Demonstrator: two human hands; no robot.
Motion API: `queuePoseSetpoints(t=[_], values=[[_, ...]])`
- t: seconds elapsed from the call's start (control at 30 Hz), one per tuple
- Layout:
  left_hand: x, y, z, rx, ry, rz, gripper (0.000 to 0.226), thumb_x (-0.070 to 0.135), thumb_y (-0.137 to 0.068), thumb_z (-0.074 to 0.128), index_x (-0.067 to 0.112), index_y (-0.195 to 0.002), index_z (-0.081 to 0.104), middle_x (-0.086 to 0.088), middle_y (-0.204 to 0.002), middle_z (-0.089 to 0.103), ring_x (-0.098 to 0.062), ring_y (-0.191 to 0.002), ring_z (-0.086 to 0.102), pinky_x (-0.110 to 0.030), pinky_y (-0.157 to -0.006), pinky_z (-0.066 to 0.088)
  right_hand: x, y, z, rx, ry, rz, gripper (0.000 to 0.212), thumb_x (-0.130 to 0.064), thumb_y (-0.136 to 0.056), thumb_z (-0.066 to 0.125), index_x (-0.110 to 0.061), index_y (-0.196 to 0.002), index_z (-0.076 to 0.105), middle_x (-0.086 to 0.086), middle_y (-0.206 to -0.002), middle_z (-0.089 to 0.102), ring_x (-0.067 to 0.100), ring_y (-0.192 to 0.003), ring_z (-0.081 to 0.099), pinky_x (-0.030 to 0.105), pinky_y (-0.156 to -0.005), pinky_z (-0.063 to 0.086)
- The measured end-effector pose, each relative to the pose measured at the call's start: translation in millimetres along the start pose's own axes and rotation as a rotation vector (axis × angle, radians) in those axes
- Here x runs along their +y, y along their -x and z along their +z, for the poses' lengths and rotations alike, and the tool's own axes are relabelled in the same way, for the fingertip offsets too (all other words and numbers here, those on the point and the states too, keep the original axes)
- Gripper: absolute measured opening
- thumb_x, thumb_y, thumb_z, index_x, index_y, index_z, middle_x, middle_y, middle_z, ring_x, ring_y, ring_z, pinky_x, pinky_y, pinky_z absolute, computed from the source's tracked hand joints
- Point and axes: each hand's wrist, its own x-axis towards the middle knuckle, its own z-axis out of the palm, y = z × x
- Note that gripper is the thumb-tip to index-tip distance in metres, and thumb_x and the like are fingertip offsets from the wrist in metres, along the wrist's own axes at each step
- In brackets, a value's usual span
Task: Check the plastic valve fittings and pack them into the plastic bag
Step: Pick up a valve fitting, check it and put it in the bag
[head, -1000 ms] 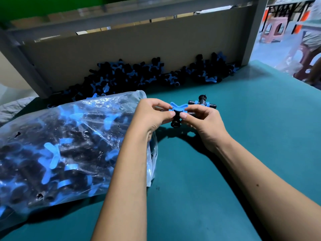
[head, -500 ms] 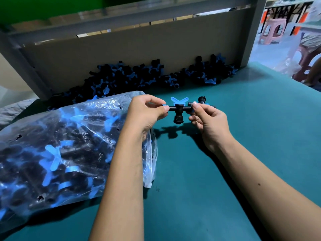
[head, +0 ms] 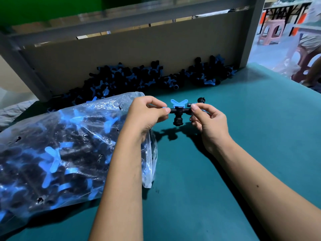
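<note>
Left hand (head: 147, 115): pinches one end of valve fitting (head: 178, 113), raised for checking.
Right hand (head: 207, 120): pinches opposite end; seems to keep a second fitting (head: 201, 100) behind fingers.
Plastic bag (head: 69, 146): under left forearm, mouth near for dropping in.
Loose pile (head: 147, 77): beyond both hands, awaiting inspection.

A teal table top (head: 234, 153) fills the lower and right part of the view. At its far edge, toward twelve o'clock, a tan cardboard panel (head: 121, 54) stands upright inside a grey metal frame (head: 253, 32), whose right post comes down at about one o'clock. Above it, at eleven o'clock, lies a green surface (head: 34, 9). At two o'clock, beyond the table, a pink plastic stool (head: 271, 32) stands on the floor, blurred. Grey cloth (head: 12, 112) shows at nine o'clock.
</note>
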Motion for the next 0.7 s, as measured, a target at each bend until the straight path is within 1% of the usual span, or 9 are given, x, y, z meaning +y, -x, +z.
queuePoseSetpoints(t=[0.1,0.2,0.27,0.37,0.4,0.47,0.53,0.6,0.7], values=[[1,1,3,0.058,0.005,0.017,0.009,-0.005,-0.085,0.077,-0.001,-0.085,0.068,-0.007,-0.069,0.066,-0.026,-0.071,0.071,-0.038,-0.086,0.063,5,2,4,0.026,0.187,-0.113,0.027,-0.026,-0.088,0.079,-0.010,-0.103,0.063,0.004,-0.088,0.071,0.017,-0.063,0.065,0.023,-0.058,0.051],[2,1,9,0.102,0.046,0.023,0.013,0.000,-0.085,0.079,-0.002,-0.085,0.066,-0.004,-0.066,0.066,-0.019,-0.062,0.071,-0.040,-0.085,0.063,9,11,11,-0.110,0.424,-0.253,0.035,-0.032,-0.081,0.084,-0.017,-0.101,0.059,-0.003,-0.099,0.067,0.029,-0.067,0.063,0.034,-0.058,0.057],[2,2,11,0.079,0.051,0.025,0.016,0.001,-0.085,0.079,0.001,-0.080,0.064,-0.004,-0.065,0.065,-0.019,-0.060,0.071,-0.036,-0.076,0.063,9,14,14,-0.180,0.515,-0.322,0.036,-0.029,-0.078,0.087,-0.021,-0.101,0.061,-0.009,-0.100,0.067,0.027,-0.070,0.064,0.037,-0.061,0.059],[5,5,11,0.030,0.054,0.035,0.018,0.004,-0.086,0.080,0.001,-0.078,0.064,-0.007,-0.067,0.066,-0.020,-0.059,0.071,-0.033,-0.071,0.064,8,13,13,-0.152,0.584,-0.398,0.025,-0.020,-0.081,0.085,-0.018,-0.098,0.067,-0.005,-0.093,0.072,0.020,-0.075,0.068,0.032,-0.069,0.058],[7,6,12,0.031,0.032,0.063,0.019,0.007,-0.087,0.079,0.000,-0.079,0.065,-0.008,-0.068,0.067,-0.022,-0.061,0.072,-0.037,-0.075,0.064,7,13,15,-0.140,0.537,-0.366,0.019,-0.016,-0.085,0.082,-0.015,-0.097,0.068,-0.001,-0.090,0.074,0.022,-0.075,0.070,0.033,-0.068,0.059],[12,6,11,0.110,-0.118,0.225,0.021,0.017,-0.089,0.078,0.003,-0.078,0.067,-0.005,-0.070,0.070,-0.024,-0.068,0.073,-0.040,-0.078,0.062,4,14,19,-0.107,0.255,-0.164,0.005,-0.012,-0.093,0.072,-0.008,-0.095,0.070,0.008,-0.086,0.075,0.023,-0.068,0.071,0.030,-0.060,0.058],[20,6,6,0.255,-0.379,0.475,0.017,0.024,-0.086,0.080,0.015,-0.078,0.068,0.005,-0.075,0.070,-0.019,-0.079,0.068,-0.037,-0.077,0.056,-1,16,24,-0.085,-0.072,0.090,0.014,-0.016,-0.099,0.064,-0.005,-0.094,0.069,0.013,-0.085,0.075,0.016,-0.061,0.068,0.021,-0.056,0.055],[24,7,-1,0.349,-0.650,0.628,0.020,0.033,-0.078,0.084,0.026,-0.084,0.066,0.011,-0.092,0.065,-0.017,-0.102,0.056,-0.036,-0.088,0.048,-5,15,22,-0.082,-0.273,0.242,0.019,-0.021,-0.102,0.060,-0.003,-0.102,0.066,0.017,-0.088,0.076,0.010,-0.058,0.064,0.016,-0.055,0.054],[19,6,-8,0.306,-0.987,0.511,0.047,0.046,-0.065,0.091,0.038,-0.102,0.064,0.005,-0.133,0.049,-0.024,-0.137,0.028,-0.042,-0.113,0.025,-7,13,20,-0.057,-0.391,0.301,0.017,-0.021,-0.102,0.058,-0.004,-0.102,0.063,0.020,-0.090,0.075,0.010,-0.055,0.062,0.014,-0.053,0.053]])
